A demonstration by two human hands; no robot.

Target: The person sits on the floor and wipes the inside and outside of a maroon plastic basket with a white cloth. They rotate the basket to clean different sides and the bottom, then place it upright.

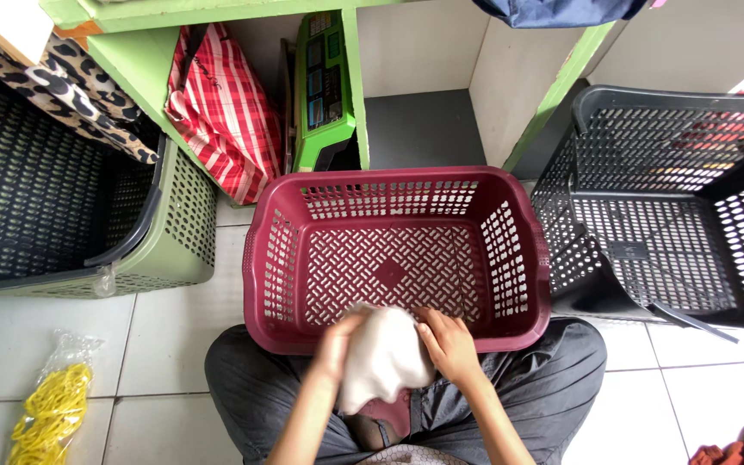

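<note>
White cloth [382, 357], bunched, lies at lower centre of the frame, over the near rim of the maroon basket [256, 258]. My left hand [336, 344] and right hand [449, 344] both close around it. Loose folds could slip free and drop onto my lap.

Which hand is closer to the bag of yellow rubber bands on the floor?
Left. The left hand holds the white cloth on the side toward the yellow rubber bands; the right hand holds its far side.
</note>
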